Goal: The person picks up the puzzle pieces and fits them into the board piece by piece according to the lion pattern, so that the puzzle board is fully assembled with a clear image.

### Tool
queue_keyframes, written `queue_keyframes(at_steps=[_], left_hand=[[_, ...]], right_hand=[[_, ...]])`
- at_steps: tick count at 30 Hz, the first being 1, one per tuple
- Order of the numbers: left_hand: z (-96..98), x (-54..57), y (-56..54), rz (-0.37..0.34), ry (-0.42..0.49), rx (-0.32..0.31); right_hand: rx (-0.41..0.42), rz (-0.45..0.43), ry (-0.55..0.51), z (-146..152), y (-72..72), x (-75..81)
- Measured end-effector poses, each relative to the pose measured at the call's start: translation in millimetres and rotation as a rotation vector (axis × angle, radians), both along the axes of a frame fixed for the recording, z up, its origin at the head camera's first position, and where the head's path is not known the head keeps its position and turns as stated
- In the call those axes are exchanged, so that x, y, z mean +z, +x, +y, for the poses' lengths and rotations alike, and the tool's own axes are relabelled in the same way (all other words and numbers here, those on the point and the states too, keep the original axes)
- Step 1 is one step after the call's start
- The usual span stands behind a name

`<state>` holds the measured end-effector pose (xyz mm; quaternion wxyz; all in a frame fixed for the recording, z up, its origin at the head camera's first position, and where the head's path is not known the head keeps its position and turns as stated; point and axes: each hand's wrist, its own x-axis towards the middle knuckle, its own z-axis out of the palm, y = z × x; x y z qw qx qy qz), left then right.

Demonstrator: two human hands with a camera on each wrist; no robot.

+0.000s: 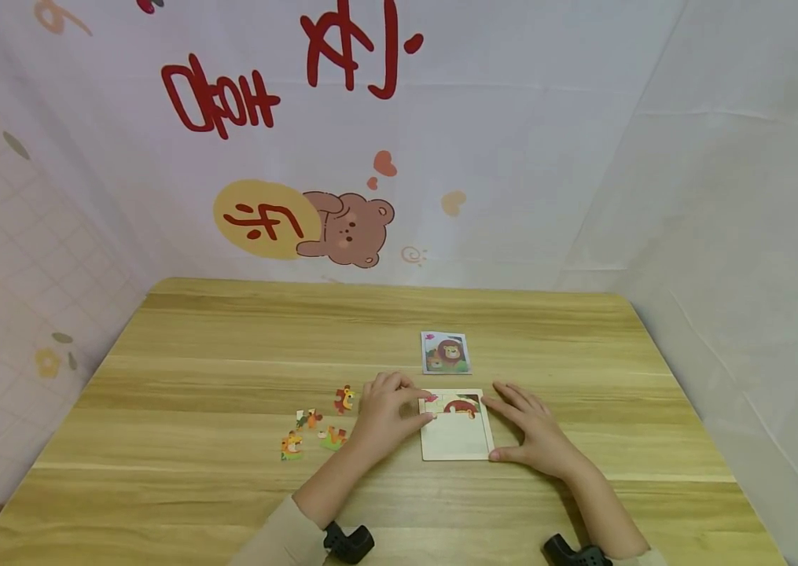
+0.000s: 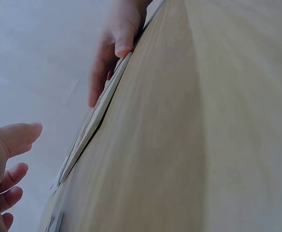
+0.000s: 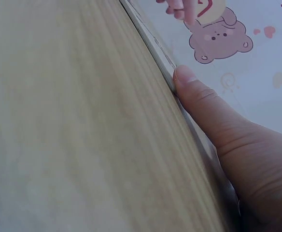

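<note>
A light wooden puzzle tray (image 1: 457, 439) lies in front of me, with puzzle pieces (image 1: 460, 406) along its top row showing part of a lion's mane. My left hand (image 1: 390, 413) is at the tray's upper left, index finger reaching over the corner and thumb at the left side. In the left wrist view, the left hand's thumb (image 2: 20, 137) stands apart from its fingers with nothing held between them. On the other side, my right hand (image 1: 533, 431) rests against the tray's right edge, thumb (image 3: 199, 94) at the lower corner and fingers extended near the upper one.
Several loose puzzle pieces (image 1: 291, 446) lie on the table left of my left hand. Beyond the tray is a small picture card (image 1: 445, 353) with a lion on it. The wooden table (image 1: 264, 322) ends at a white printed backdrop (image 1: 512, 141).
</note>
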<state>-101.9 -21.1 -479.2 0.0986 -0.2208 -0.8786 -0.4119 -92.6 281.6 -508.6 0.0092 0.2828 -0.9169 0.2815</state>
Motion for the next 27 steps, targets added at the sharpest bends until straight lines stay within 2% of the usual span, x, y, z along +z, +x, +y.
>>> queue_keyframes(at_steps=[9, 14, 19, 27], left_hand=[[-38.7, 3.6, 9.0, 0.018, 0.006, 0.015], [-61.4, 1.9, 12.9, 0.014, -0.006, 0.040], [-84.7, 0.6, 16.9, 0.041, -0.008, 0.059], [-119.9, -4.4, 18.5, 0.046, -0.014, 0.020]], right_hand=[[-0.011, -0.022, 0.007, 2, 0.3, -0.2], [-0.021, -0.042, 0.011, 2, 0.3, -1.0], [-0.020, -0.048, 0.021, 1, -0.5, -0.7], [-0.022, -0.041, 0.014, 0, 0.1, 0.7]])
